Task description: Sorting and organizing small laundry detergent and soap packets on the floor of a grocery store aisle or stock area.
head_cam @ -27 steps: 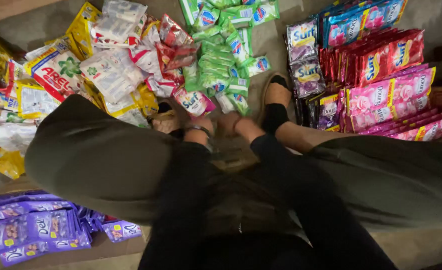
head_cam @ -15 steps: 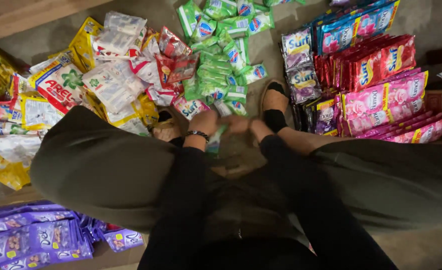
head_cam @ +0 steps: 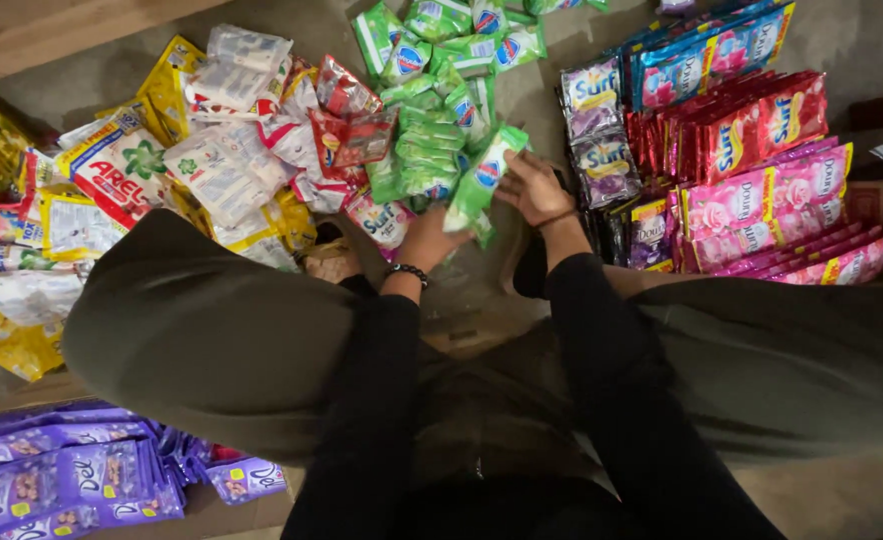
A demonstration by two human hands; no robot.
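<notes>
You're now lifting a green sachet strip [head_cam: 482, 180] w/ 2 hands, left hand [head_cam: 430, 240] & right hand [head_cam: 534, 188] fingers clamped on it (earlier both were empty, low by your knees).

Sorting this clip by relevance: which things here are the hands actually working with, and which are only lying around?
In hand:
left hand and right hand, both on the green sachet strip
green sachet pile beside it

Lying about:
pink sachets
red sachets
purple sachets
yellow and white packets

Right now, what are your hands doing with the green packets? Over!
Left hand and right hand both gripping one strip of green sachets, lifted off the floor. Green pile just beyond. Nothing blocking.
</notes>
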